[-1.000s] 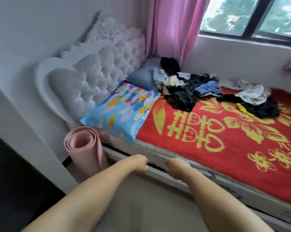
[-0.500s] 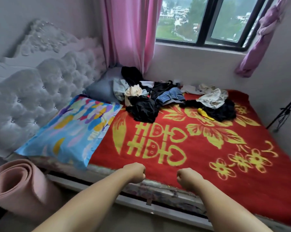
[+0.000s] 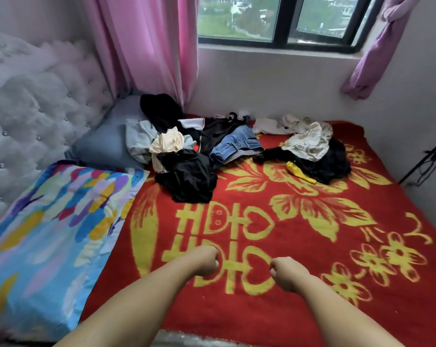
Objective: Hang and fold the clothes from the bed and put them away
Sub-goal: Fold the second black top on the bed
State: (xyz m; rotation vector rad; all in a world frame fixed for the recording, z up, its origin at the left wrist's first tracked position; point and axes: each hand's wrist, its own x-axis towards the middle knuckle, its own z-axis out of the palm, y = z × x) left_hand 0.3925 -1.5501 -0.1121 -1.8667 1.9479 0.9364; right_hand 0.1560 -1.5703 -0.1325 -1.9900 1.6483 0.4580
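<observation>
Two bare forearms are being held out over the near edge of the bed (image 3: pixel 387 309) in the head view. The left hand (image 3: pixel 205 261) and the right hand (image 3: pixel 285 274) are being kept as closed fists, knuckles forward, a small gap between them, and nothing is being gripped by either. The clothes (image 3: pixel 186 169) are lying in loose heaps well beyond the fists, at the far side of the red blanket, under the window (image 3: pixel 277 18), beside a grey pillow (image 3: pixel 104 144).
</observation>
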